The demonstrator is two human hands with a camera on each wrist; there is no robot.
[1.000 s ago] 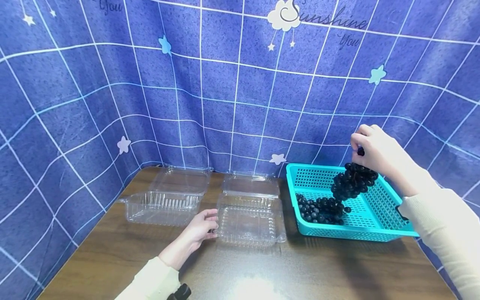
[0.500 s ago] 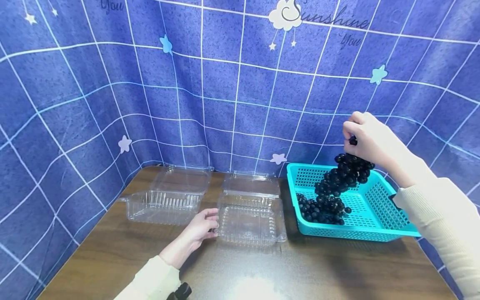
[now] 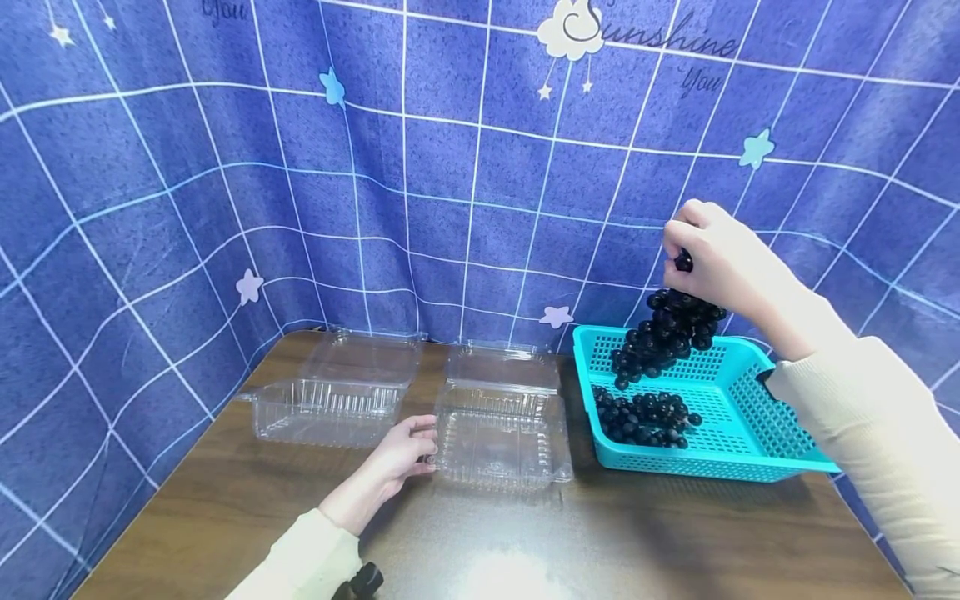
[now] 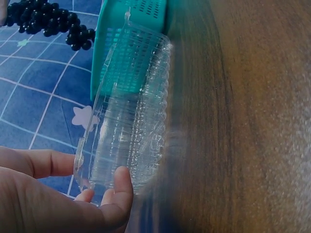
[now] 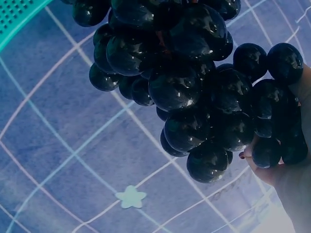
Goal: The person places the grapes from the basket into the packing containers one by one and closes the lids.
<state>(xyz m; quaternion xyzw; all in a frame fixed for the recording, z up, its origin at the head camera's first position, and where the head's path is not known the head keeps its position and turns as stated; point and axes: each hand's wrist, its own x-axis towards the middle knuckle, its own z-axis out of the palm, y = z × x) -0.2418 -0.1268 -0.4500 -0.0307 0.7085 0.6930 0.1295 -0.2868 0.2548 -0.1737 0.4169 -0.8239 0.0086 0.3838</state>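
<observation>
My right hand point(image 3: 712, 254) pinches a bunch of dark grapes point(image 3: 663, 329) by its top. The bunch hangs tilted above the turquoise basket point(image 3: 705, 467), apart from the other grapes point(image 3: 637, 421) lying in its left part. Up close, the right wrist view shows glossy round grapes point(image 5: 175, 87) beside the fingers. Around the left side of a lidded clear plastic container point(image 3: 498, 450), my left hand point(image 3: 405, 454) holds the edge. In the left wrist view, a finger point(image 4: 53, 163) meets the rim and another fingertip lies against the side wall. The container's lid stands open at the back.
A second clear plastic container point(image 3: 322, 417), its lid also raised, stands on the left of the wooden table point(image 3: 450, 533). Behind everything hangs a blue curtain point(image 3: 442, 200) with white lines. The basket stands at the table's right side, close to the middle container.
My right hand has risen and moved left with the grape bunch, whose lower end has come clear of the grapes in the basket. My left hand has stayed at the container.
</observation>
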